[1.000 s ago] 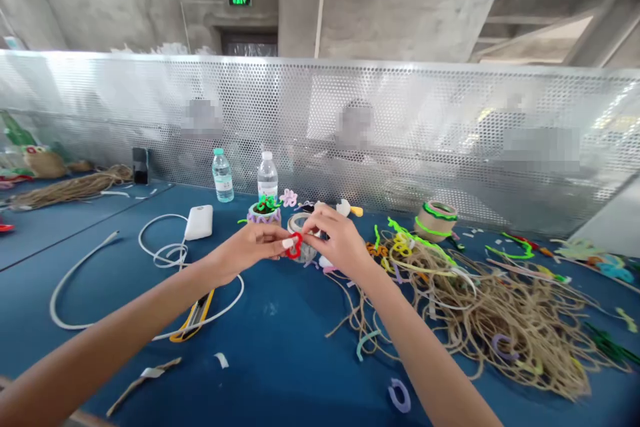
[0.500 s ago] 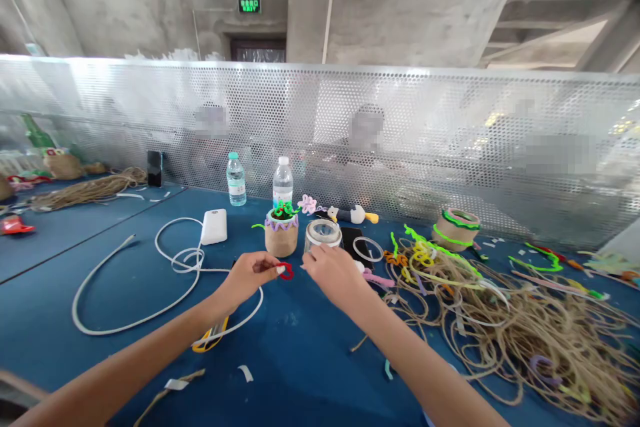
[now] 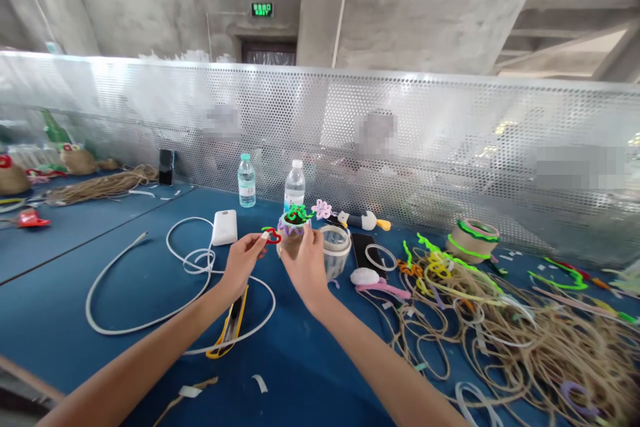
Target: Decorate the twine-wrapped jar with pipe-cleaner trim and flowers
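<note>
My left hand (image 3: 243,259) pinches a small bent piece of red pipe cleaner (image 3: 274,236) between thumb and fingertips, left of a twine-wrapped pot (image 3: 286,245). My right hand (image 3: 308,267) is closed round the front and right side of this pot, covering part of it. Purple wavy trim (image 3: 287,228) runs round the pot's rim, and curled green pipe cleaner (image 3: 297,213) fills its top. Just right of my right hand stands a clear plastic cup (image 3: 336,260) with a whitish rim.
A yellow utility knife (image 3: 231,327) and white cable (image 3: 100,320) lie on the left, below a white power bank (image 3: 225,227). Two water bottles (image 3: 247,188) stand behind. Tangled twine (image 3: 560,347) covers the right side, near another wrapped pot (image 3: 473,242). A perforated metal panel (image 3: 430,120) bounds the table.
My right hand has moved from in front of the clear cup leftward onto the wrapped pot. My left hand has raised the red pipe cleaner closer to it. The view has shifted slightly.
</note>
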The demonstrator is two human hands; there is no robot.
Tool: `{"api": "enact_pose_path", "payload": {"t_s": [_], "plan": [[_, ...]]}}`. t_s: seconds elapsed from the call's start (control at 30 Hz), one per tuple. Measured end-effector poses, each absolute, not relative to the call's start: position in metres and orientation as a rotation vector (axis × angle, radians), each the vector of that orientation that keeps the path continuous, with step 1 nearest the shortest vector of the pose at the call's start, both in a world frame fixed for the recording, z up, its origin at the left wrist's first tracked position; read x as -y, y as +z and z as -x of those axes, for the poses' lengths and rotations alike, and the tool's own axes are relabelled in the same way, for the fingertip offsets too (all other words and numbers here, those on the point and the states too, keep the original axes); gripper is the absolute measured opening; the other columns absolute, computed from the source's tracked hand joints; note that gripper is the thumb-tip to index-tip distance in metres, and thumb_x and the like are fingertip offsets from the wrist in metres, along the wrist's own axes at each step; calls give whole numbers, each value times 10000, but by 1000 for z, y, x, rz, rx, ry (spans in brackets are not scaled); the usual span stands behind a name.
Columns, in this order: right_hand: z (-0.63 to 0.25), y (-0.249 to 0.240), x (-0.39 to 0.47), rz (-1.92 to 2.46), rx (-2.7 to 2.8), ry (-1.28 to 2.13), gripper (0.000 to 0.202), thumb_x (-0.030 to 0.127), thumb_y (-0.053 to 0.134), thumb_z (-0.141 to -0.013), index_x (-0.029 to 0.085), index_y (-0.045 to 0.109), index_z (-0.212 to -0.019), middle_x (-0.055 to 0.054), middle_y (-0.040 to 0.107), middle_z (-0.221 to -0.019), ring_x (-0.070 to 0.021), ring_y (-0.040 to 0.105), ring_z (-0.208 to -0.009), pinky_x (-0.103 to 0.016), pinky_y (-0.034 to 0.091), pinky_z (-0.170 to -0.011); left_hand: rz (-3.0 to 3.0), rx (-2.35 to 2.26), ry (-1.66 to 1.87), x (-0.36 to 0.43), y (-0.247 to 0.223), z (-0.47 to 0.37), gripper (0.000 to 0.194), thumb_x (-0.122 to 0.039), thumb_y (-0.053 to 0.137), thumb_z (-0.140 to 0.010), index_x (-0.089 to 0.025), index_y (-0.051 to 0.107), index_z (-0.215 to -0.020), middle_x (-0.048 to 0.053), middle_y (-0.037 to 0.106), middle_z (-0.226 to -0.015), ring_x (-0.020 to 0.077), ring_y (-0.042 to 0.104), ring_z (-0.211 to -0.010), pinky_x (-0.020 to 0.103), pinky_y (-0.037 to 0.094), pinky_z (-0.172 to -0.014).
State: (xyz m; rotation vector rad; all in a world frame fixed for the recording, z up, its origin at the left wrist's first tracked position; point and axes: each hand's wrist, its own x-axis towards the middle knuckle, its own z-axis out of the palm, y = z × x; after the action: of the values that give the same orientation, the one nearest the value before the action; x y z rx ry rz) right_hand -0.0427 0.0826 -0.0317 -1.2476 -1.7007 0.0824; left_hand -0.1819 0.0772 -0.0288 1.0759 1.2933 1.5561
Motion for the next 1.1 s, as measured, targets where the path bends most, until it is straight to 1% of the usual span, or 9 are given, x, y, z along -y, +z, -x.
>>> {"api": "enact_pose_path", "payload": {"t_s": [0.1, 0.2, 0.37, 0.5, 0.63, 0.73, 0.83, 0.97, 1.1], "plan": [[35, -37, -83, 1181, 1697, 80, 503, 132, 574, -750, 95, 427, -1229, -183, 461, -1138, -296, 526, -1081, -475, 474, -925, -1045, -1290, 1513, -81, -45, 181, 622, -627, 792, -463, -122, 686, -809, 31, 644, -687, 123, 552, -622, 229, 414, -585], [22, -34, -83, 1092, 1700, 136, 374, 118, 498, -778, 139, 461, -1149, -141, 474, -1075, -219, 587, -912, -423, 529, -828, -1013, -1273, 1458, -88, -55, 178, 554, -558, 824, -483, -114, 677, -780, 21, 627, -648, 113, 551, -602, 219, 417, -566], [3, -11, -82, 967, 1660, 130, 254, 132, 462, -792, 163, 519, -1037, -105, 501, -1011, -136, 589, -700, -297, 541, -608, -952, -1282, 1388, -98, -61, 171, 203, -285, 700, -805, -101, 630, -857, -6, 613, -704, 93, 573, -624, 224, 481, -600], [-18, 12, -84, 979, 1548, 12, 204, 142, 471, -787, 177, 547, -972, -87, 532, -981, -141, 587, -708, -290, 530, -601, -901, -1316, 1376, -101, -64, 163, 91, -183, 604, -882, -100, 599, -917, -3, 613, -778, 104, 603, -678, 252, 529, -640], [-36, 21, -88, 1008, 1513, -12, 174, 142, 470, -778, 175, 560, -923, -74, 539, -954, -134, 586, -699, -281, 529, -602, -893, -1341, 1403, -102, -65, 155, 236, -138, 635, -848, -112, 532, -1058, 4, 632, -779, 121, 635, -703, 263, 539, -664], [-44, 22, -91, 1000, 1601, -10, 165, 147, 467, -790, 171, 562, -924, -75, 529, -942, -137, 587, -699, -291, 535, -611, -938, -1357, 1423, -103, -64, 153, 347, -146, 680, -801, -138, 470, -1077, 15, 655, -752, 125, 648, -703, 253, 520, -667], [-41, 21, -94, 973, 1773, -41, 200, 153, 490, -804, 167, 548, -994, -99, 521, -989, -190, 597, -853, -359, 547, -746, -1021, -1384, 1442, -106, -67, 155, 409, -217, 732, -739, -149, 459, -1036, -10, 637, -674, 133, 632, -654, 245, 482, -623], [-22, 15, -94, 969, 1944, -59, 331, 155, 555, -784, 162, 492, -1109, -141, 495, -1104, -269, 527, -1091, -459, 476, -937, -1177, -1411, 1463, -115, -72, 168, 520, -335, 807, -614, -151, 498, -990, -65, 547, -566, 137, 561, -566, 245, 415, -563], [3, -5, -77, 1042, 1947, 108, 246, 146, 540, -799, 155, 511, -1043, -128, 530, -1049, -230, 594, -962, -387, 516, -849, -1307, -1384, 1446, -127, -70, 184, 646, -330, 860, -494, -151, 524, -1017, -15, 588, -748, 157, 585, -707, 277, 458, -655]]}}
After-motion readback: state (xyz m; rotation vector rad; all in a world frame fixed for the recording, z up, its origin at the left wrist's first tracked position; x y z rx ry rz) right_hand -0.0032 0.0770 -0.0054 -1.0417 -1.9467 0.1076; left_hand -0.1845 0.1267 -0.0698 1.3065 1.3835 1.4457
